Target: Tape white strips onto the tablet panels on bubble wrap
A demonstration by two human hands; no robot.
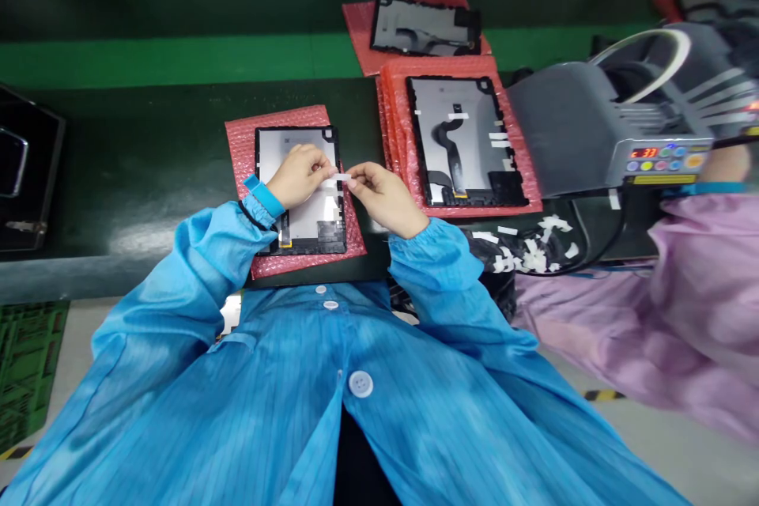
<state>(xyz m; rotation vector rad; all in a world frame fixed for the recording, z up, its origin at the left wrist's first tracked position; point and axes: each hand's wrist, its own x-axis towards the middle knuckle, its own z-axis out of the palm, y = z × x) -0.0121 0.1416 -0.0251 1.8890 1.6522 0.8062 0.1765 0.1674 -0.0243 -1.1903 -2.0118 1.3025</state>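
A black-framed tablet panel (278,150) lies back side up on a pink bubble-wrap sheet (240,142) in front of me. My left hand (300,174) is pinched over the panel, holding one end of a small white tape strip (342,175). My right hand (383,194) pinches the other end of the strip just right of the panel. Both sleeves are blue.
A second panel (466,138) with a black flex cable rests on stacked pink sheets to the right; a third (424,25) lies behind it. A grey tape dispenser (598,126) stands at right. White tape scraps (534,249) litter nearby. A person in a pink sleeve (681,285) sits right.
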